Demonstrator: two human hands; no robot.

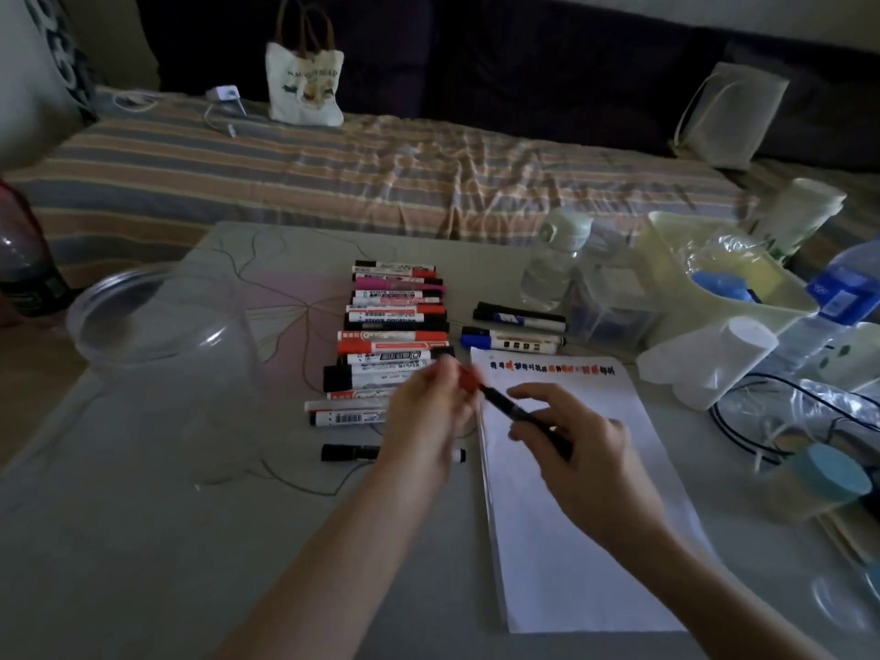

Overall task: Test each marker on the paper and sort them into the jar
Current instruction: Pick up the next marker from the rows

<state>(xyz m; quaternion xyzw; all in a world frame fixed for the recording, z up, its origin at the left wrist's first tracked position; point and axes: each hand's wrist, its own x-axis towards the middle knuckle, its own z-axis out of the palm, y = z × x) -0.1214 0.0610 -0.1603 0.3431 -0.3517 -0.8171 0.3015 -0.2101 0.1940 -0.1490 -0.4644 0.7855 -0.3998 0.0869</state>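
red cap (469, 381) pinched in the left hand (428, 412) sits at the black marker (524, 414)'s up-left end, its barrel slanting down-right into the right hand (578, 450)'s grasping fingers, above the paper (595, 540).

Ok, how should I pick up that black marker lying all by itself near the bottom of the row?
Pinch the black marker around the middle of its barrel, reaching down from above. It lies flat on the table, crosswise to you, apart from the row of markers, so both long sides are free for fingertips. Its right end is hidden behind the left hand, so come from the left.
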